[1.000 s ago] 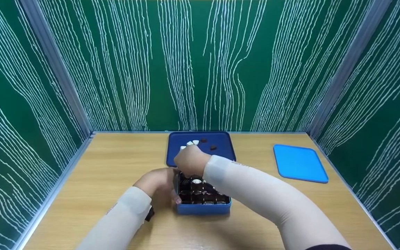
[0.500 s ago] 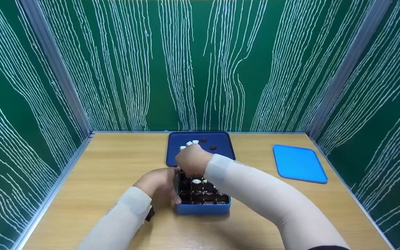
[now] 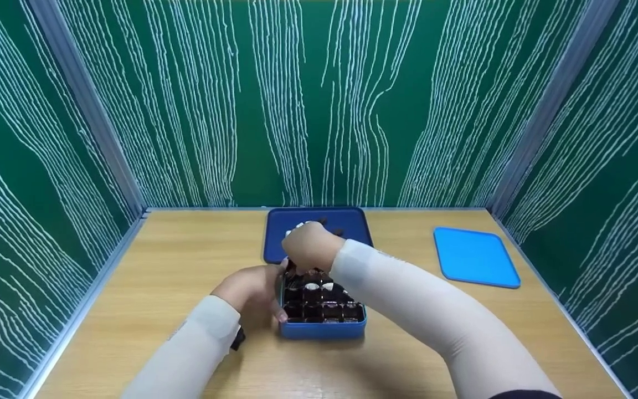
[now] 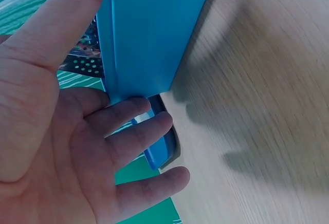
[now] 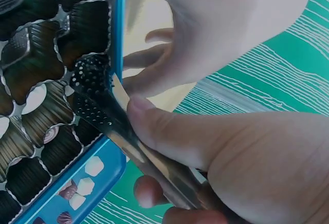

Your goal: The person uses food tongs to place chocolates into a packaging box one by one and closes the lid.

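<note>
A blue box (image 3: 323,331) with a dark, glossy divided insert (image 5: 31,75) stands in the middle of the table. My left hand (image 3: 255,288) holds its left side, thumb at the near corner and fingers at the far corner; in the left wrist view the fingers are spread. My right hand (image 3: 313,244) grips metal tongs (image 5: 154,162) with perforated tips, which sit apart at the box's far-left compartments. Whether a piece lies between the tips, I cannot tell. White pieces (image 3: 312,287) and a pale swirled piece (image 5: 50,134) show in some compartments.
Behind the box lies a dark blue tray (image 3: 274,221), bearing several white pieces (image 5: 94,166) and dark brown striped pieces (image 5: 64,218). A light blue flat tray or lid (image 3: 477,256) rests at the right of the wooden table (image 3: 197,238). Green white-streaked walls surround the table.
My right hand has shifted slightly right with the tongs, uncovering more of a second white piece in the box. My left hand keeps its place on the box. The head view has tilted slightly.
</note>
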{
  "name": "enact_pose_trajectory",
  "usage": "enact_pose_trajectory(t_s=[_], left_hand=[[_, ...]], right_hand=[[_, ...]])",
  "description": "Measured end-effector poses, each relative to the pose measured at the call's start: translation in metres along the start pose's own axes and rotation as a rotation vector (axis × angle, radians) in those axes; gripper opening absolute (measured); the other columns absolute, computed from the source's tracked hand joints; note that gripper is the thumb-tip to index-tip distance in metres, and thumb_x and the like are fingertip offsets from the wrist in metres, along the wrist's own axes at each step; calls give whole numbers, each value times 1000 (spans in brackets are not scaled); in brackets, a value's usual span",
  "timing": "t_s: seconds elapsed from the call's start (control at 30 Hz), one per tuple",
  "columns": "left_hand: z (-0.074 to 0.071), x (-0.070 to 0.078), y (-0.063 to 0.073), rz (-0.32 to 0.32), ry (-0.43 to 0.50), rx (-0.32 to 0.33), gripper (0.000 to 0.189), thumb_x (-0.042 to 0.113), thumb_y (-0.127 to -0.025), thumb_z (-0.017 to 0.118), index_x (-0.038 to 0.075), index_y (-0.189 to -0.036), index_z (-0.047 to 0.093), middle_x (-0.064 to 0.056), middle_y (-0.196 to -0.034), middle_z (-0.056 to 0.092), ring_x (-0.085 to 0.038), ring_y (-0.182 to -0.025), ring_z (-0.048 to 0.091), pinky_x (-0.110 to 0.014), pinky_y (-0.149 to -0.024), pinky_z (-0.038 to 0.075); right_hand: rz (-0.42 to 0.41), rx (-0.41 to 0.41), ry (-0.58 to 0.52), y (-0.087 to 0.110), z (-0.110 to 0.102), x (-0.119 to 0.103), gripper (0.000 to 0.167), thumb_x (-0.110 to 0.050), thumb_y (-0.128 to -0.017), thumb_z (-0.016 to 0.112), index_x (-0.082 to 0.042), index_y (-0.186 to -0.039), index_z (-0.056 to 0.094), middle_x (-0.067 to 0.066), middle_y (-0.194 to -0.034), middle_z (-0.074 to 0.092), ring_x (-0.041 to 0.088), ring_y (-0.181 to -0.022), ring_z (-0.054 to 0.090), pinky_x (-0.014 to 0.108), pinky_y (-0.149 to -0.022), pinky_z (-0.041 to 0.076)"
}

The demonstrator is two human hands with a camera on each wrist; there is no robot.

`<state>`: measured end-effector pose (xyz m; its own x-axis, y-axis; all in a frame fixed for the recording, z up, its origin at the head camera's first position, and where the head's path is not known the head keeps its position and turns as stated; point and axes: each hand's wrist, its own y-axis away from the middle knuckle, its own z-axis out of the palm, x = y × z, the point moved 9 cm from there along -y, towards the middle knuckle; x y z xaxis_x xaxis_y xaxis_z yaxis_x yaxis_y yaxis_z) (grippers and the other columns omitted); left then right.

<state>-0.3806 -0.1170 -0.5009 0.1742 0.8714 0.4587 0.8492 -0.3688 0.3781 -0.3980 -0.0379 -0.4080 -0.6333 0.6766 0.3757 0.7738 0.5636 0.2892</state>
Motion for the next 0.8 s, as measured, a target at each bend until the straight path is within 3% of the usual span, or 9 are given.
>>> enact_pose_trajectory(t_s=[0.13,0.27,0.33,0.43,0.53,0.8], left_hand=[[2,1,0,9,11,-4,153,37,-70,110,25,-185,9,-16,-185,36,-38,-170,39,-58,-140,35],[0,0,0,-7,6,0,152,38,-70,110,24,-185,12,-14,-185,37,-37,-170,40,-58,-140,36],[-1,0,1,-5,10,1,151,38,-69,110,23,-185,13,-14,-185,37,-38,-170,41,-58,-140,36],[-2,1,2,8,14,7,150,37,-69,110,21,-184,15,-16,-184,38,-38,-169,43,-57,-140,37],[-3,2,4,18,-3,19,149,39,-69,110,20,-184,17,-16,-183,41,-37,-166,46,-55,-138,40],[-4,2,5,18,8,30,148,38,-70,110,20,-184,18,-15,-183,42,-37,-166,46,-55,-139,39]], right_hand=[[0,26,-20,-1,-1,6,23,-36,-101,87,-14,-110,83,1,-94,80,19,-83,73,45,-89,72],[5,34,-39,-1,-3,12,18,-33,-103,85,-16,-101,79,-2,-79,66,18,-71,58,34,-70,61],[1,41,-34,-2,-2,11,19,-34,-102,86,-16,-104,81,-2,-83,72,18,-73,62,34,-71,62],[-16,52,3,-4,2,4,25,-37,-100,89,-16,-113,84,0,-102,83,19,-86,74,38,-85,71],[-27,71,56,-6,5,-4,29,-37,-97,90,-18,-118,85,1,-114,85,20,-97,77,42,-93,71],[-39,84,70,-7,6,-6,14,-29,-101,85,-19,-111,85,1,-105,85,19,-83,74,39,-86,71]])
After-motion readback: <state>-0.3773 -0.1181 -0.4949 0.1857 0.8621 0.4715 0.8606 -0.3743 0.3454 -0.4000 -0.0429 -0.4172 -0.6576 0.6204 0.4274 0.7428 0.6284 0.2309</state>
